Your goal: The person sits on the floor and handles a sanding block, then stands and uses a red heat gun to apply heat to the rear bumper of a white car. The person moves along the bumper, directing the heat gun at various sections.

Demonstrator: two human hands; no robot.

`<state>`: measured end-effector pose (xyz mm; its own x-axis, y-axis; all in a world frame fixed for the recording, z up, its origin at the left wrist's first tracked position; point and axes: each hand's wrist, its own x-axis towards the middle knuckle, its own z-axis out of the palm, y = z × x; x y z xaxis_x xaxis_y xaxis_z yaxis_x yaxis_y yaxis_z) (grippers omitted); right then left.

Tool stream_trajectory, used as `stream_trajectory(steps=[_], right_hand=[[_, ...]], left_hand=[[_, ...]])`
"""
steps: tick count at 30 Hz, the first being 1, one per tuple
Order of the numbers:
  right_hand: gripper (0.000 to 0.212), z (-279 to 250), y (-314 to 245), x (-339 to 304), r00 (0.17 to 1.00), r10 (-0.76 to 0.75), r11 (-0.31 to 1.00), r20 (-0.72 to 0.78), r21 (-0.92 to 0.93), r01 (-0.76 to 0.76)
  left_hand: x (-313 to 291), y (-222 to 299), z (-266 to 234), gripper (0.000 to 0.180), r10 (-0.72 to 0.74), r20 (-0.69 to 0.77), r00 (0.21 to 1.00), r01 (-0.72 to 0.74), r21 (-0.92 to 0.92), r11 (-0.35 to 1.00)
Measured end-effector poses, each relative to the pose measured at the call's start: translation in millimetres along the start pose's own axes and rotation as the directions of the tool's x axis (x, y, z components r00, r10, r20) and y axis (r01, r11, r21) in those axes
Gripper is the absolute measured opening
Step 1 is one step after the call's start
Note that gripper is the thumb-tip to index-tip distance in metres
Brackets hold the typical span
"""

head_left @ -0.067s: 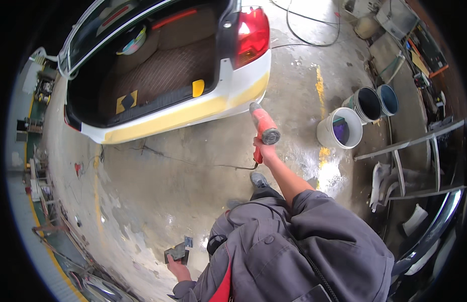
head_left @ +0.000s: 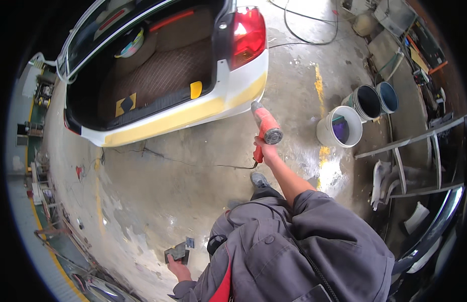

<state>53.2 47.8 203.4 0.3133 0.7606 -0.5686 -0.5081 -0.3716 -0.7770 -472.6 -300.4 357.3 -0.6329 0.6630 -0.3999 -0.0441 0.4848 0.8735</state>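
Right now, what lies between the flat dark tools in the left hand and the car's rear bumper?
In the head view, a thin dark cable crosses the concrete floor between the flat dark tools and the rear bumper.

Handheld tool (head_left: 266,123): red body, dark-grey nozzle (head_left: 256,107). Flat plates (head_left: 178,251): dark grey. Car bumper (head_left: 188,117): white, broad yellow band. Tail light (head_left: 248,38): red, amber patch. Cargo floor (head_left: 160,70): brown, fine pale lines. Nearest bucket (head_left: 326,132): white, purple contents (head_left: 339,132).

White car (head_left: 208,108) cropped above; dark plates (head_left: 177,251) seem to partly cover the left hand (head_left: 180,270).
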Motion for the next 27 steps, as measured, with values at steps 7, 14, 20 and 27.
stream_trajectory(steps=[7, 14, 20, 27], right_hand=[[0.037, -38, -41, 24, 0.998, -0.019, 0.910, 0.062, 0.414, -0.008], [0.035, -41, -76, 46, 0.990, -0.097, 0.884, 0.105, 0.467, 0.038], [0.034, -35, -71, 52, 0.996, -0.026, 0.902, 0.082, 0.432, -0.012], [0.032, -22, -50, 43, 0.990, 0.027, 0.919, 0.135, 0.386, -0.078]], left_hand=[[-1, 54, 55, 0.041, -0.081, -0.062, 0.995, 0.076, -0.084, 0.994], [-16, 66, 74, 0.044, -0.063, -0.053, 0.997, 0.057, -0.110, 0.992], [-36, 64, 84, 0.040, -0.090, -0.082, 0.993, 0.080, -0.122, 0.989], [-49, 48, 68, 0.036, -0.054, -0.093, 0.994, 0.049, -0.054, 0.997]])
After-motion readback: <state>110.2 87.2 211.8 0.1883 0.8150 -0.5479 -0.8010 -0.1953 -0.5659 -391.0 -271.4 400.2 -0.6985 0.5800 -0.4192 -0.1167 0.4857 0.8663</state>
